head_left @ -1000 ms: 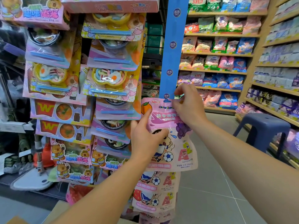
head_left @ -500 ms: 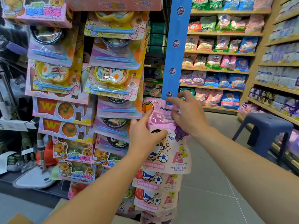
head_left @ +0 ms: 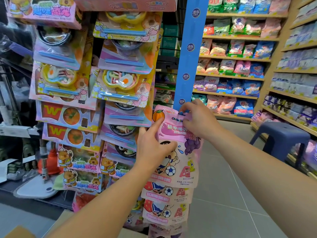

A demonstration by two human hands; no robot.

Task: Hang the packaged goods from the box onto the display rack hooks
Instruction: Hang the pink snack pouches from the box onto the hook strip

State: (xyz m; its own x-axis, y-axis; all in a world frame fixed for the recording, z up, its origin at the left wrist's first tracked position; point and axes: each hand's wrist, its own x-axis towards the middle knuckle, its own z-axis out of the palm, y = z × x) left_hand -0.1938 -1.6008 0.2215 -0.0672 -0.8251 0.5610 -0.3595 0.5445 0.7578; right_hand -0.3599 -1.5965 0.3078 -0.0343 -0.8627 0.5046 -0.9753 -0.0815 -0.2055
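Hands first: your left hand grips the glossy pink plastic snack pouch with a football cartoon by its left edge, thumb across the front; your right hand pinches its top edge at the lower end of the blue hanging display strip. Matching pouches hang below. Boxed toy food sets fill the rack leftward; wooden snack shelves, a blue plastic stool and grey floor tiles lie right.

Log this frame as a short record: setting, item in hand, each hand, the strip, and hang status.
setting: shop aisle, snack shelves behind
item: pink candy pouch
left hand: holds the pouch's left side
right hand: fingers pinch the pouch top at the strip
strip: blue hanging strip, similar pouches hung below
hang status: cannot tell if hooked
nearby: blue stool
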